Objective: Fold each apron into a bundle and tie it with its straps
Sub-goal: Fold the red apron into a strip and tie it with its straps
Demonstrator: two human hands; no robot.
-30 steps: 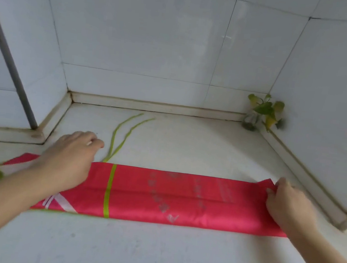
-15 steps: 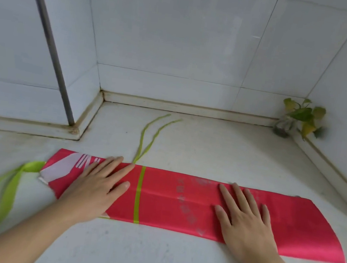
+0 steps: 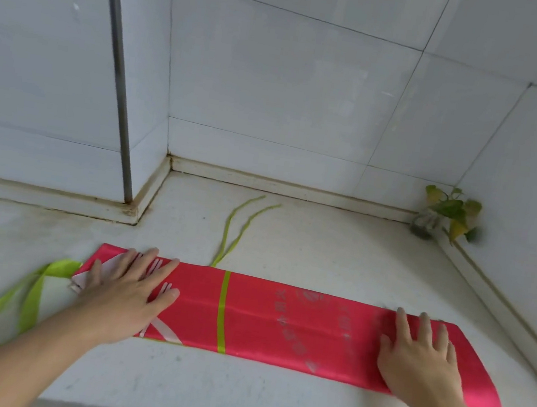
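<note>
1. Head view: Left hand [image 3: 127,294] lies flat, fingers straight and spread, pressing the left end of a red apron [image 3: 278,324] folded into a long narrow band across the white countertop [image 3: 234,397]; it grips nothing.
2. Right hand [image 3: 419,356] presses the band's right end the same way, palm down, fingers straight.
3. One pair of green straps [image 3: 236,230] trails from the band's far edge toward the tiled wall [image 3: 292,87]; a wider green strap loop [image 3: 33,292] spills off the left end, near the left forearm.
4. A small potted plant [image 3: 446,213] stands in the far right corner, well apart from the work.
5. Judged from this, the lengthwise folds are done; folding or rolling the band into a bundle and tying it with the straps remain.
</note>
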